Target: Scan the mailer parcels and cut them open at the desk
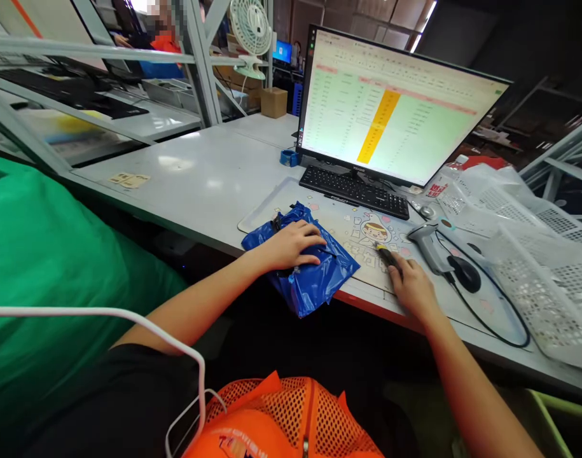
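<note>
A glossy blue plastic bag [314, 280] lies at the front edge of the desk, one corner hanging over it. My left hand [295, 245] rests on top of the bag with its fingers spread and lightly bent. Dark bits show at the bag's far left side. To the right, my right hand [411, 284] is closed around a black and yellow utility knife [385, 254], which points away from me over the desk mat [348, 245]. The knife's tip is too small to make out clearly.
Behind the mat stand a keyboard [352, 191] and a monitor [395, 114]. A barcode scanner [430, 249] and a black mouse [464, 273] lie right of my right hand, with a looping cable. White perforated baskets [533, 299] fill the right side. Blue tape [289, 158] sits left of the monitor.
</note>
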A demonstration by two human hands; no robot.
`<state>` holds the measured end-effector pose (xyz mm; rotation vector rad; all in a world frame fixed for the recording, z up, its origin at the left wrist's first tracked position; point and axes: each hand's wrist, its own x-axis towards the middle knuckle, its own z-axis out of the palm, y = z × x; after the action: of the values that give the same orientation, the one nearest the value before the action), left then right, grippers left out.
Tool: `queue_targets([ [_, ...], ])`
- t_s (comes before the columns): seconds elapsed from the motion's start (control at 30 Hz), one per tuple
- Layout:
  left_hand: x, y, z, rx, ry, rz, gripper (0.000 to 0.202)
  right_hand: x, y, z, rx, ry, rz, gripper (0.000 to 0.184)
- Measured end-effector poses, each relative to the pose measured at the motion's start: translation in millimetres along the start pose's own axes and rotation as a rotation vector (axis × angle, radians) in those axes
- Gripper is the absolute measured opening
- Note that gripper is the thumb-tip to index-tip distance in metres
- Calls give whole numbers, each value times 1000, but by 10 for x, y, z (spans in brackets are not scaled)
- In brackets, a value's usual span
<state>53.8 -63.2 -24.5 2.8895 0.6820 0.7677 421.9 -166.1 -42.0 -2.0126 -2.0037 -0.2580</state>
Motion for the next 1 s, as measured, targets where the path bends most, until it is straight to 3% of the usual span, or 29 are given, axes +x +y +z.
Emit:
queue_targets([
  [0.07, -1, 43, 57, 61, -21, 54, 32, 82, -105, 102, -9, 28, -26, 51],
  [0.17, -19, 107, 125, 105, 26, 97, 23, 226, -426, 154, 173, 121, -185, 48],
  [0.23, -28, 170, 153, 110, 132, 122, 24, 348, -732, 163, 319, 93, -325, 49],
  [0.33, -24, 289, 179, 111, 330, 167, 24, 563, -1225, 153, 406, -53, -475, 54],
  [0.43, -5, 408, 203, 113, 431, 209, 24, 759, -1646, 102, 313, -165, -563, 56],
  [0.53, 29, 546, 238, 124, 414, 147, 28, 897, -1916, 55, 109, -171, -616, 53],
  [0.67, 71, 797, 262, 117, 233, 59, 35, 1115, -1925, 65, -70, -176, -552, 44],
  [0.8, -8, 1020, 103, 71, 80, -217, 42, 1458, -1628, 90, -166, -165, -341, 44],
  [0.87, -135, 1122, -34, 32, 16, -317, 43, 1613, -1488, 101, -189, -155, -242, 43],
  [1.0, -589, 1303, -226, -88, -62, -321, 41, 1784, -1315, 156, -175, -165, -154, 41],
])
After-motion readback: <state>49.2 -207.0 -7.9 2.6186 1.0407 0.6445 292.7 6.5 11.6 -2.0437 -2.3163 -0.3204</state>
